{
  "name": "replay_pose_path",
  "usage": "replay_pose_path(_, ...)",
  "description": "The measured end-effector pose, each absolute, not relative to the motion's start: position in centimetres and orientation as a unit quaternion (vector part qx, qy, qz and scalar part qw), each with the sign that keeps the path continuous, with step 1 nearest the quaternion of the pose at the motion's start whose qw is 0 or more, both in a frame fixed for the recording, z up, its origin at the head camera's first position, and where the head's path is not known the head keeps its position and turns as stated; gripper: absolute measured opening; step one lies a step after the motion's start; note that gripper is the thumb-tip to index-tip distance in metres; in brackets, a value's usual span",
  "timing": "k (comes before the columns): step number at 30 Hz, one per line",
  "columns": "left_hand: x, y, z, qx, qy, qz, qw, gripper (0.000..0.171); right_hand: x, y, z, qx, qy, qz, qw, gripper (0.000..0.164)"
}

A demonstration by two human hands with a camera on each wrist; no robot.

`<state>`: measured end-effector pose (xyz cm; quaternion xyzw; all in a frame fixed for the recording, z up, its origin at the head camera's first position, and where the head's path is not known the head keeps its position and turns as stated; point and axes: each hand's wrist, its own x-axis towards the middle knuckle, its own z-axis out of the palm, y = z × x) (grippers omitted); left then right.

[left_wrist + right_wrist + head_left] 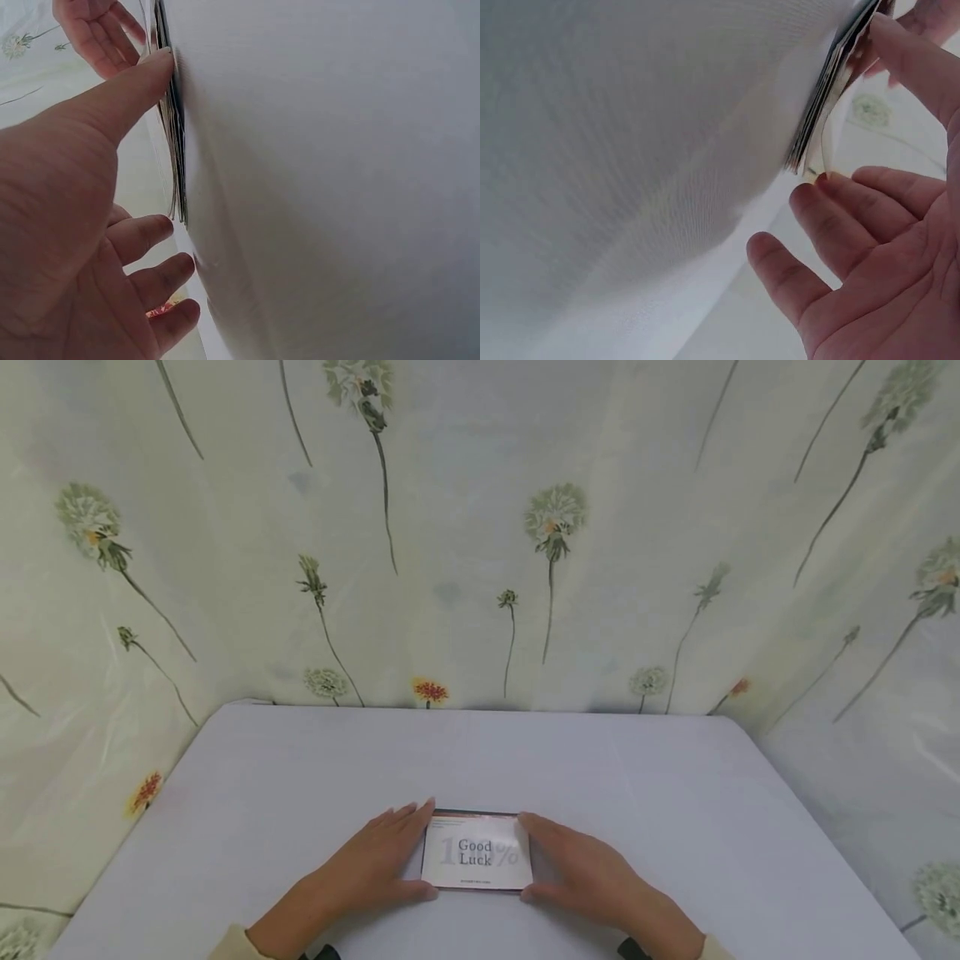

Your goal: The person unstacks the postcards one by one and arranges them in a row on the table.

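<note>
A thin stack of cards (477, 868) lies flat on the table, its top card white and printed "Good Luck" over a pale "100%". Several layers show along the stack's edge (178, 150) in the left wrist view. My left hand (375, 864) rests at the left side, thumb at the near corner and fingertips by the far corner. Mirroring it, my right hand (581, 864) touches the right side, with the thumb near and the index finger far. In the right wrist view, the other right fingers (832, 225) spread loosely past the layered edge (821, 112).
White cloth covers the table (480, 752). Behind it and along both sides hangs a pale curtain (450, 527) printed with dandelions and other flowers. Light sleeves (238, 946) and dark bands (632, 950) show at the wrists.
</note>
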<state>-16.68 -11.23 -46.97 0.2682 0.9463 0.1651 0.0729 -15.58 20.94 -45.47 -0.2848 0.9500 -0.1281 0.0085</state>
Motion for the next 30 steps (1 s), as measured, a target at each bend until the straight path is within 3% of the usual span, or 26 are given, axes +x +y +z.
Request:
replay_pose_path(17,-16.8,-11.1,-46.3,0.284,0.943,0.165,0.050,0.106,-15.7,21.1,-45.0,-0.290,0.944,-0.159,-0.010,0.085)
replay_pose_path(30,-17.2,-11.1,-46.0,0.291,0.941,0.169,0.027,0.104,-15.8,21.0,-44.6,-0.259,0.953,-0.153,0.035,0.090)
